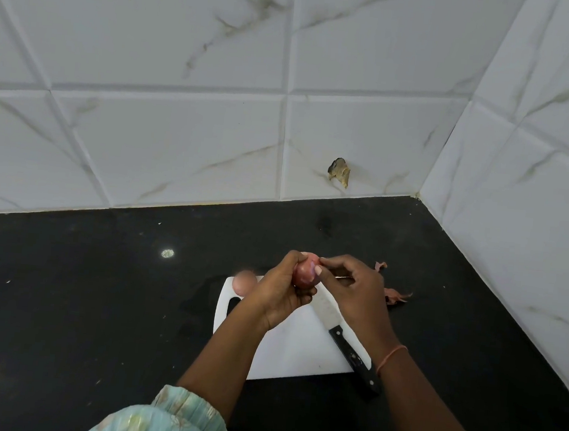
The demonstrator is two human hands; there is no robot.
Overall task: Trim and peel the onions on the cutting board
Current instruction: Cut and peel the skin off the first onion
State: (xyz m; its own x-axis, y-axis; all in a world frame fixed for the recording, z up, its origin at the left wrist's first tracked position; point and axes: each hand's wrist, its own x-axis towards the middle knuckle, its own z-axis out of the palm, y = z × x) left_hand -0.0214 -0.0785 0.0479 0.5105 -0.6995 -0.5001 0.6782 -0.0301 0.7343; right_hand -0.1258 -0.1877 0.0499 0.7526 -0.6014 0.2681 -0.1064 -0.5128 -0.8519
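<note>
**Red onion in my fingers, skin half gone**

Red-purple and glossy, the onion [306, 273] sits above the far edge of the cutting board [294, 343], lifted clear of it. My left hand [281, 292] is wrapped around its lower half, fingers closed on it from the left side and underneath. My right hand [352, 290] comes in from the other side, thumb and forefinger pinched together at the onion's top, apparently on a flap of skin, though the flap itself is too small to make out.

A second onion [245, 282], paler and rounder, rests at the board's far left corner, part on it and part over the edge. The knife [342, 330] lies across the board's right side, blade towards the onion I hold, black handle hanging past the near right corner. Dry peelings [394, 295] lie on the dark worktop [96, 302] just right of the board.

I judge this onion light and firm, but slick where the papery layer is off, so the left hand should cup it rather than squeeze. The outer skin is thin and brittle and tears in strips; taking hold at the trimmed end, where a loose edge starts, should let it come away in larger pieces. The other onion may roll if the board is nudged.
</note>
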